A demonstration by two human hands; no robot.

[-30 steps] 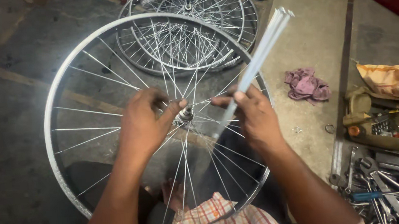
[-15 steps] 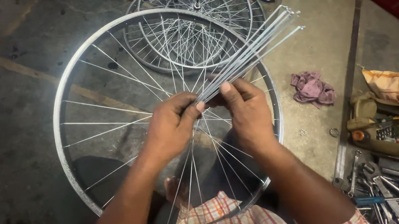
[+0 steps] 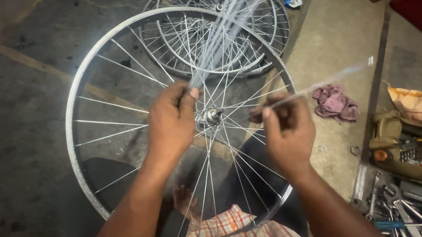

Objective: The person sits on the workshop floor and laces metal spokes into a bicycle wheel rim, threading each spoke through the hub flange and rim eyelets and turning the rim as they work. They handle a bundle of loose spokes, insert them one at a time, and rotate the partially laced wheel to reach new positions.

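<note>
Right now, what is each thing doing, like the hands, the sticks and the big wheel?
Left hand: shut on a bundle of spokes, blurred.
Right hand: pinching a single spoke that points right.
Bicycle wheel: tilted up before the person, partly spoked.
Hub: bare, at the wheel's middle.
Two more wheels: flat on the floor.
Pink rag: crumpled.
Wrenches: lying loose.

hands split apart since 0.5 s ago. then both gripped one bundle of spokes (image 3: 225,39) together over the hub; now left hand (image 3: 172,123) holds the bundle alone, swung up more vertical and blurred. right hand (image 3: 287,128) has moved right, pinching a single spoke (image 3: 316,85) pulled out, pointing right. hub (image 3: 211,117) now uncovered between the hands.
</note>
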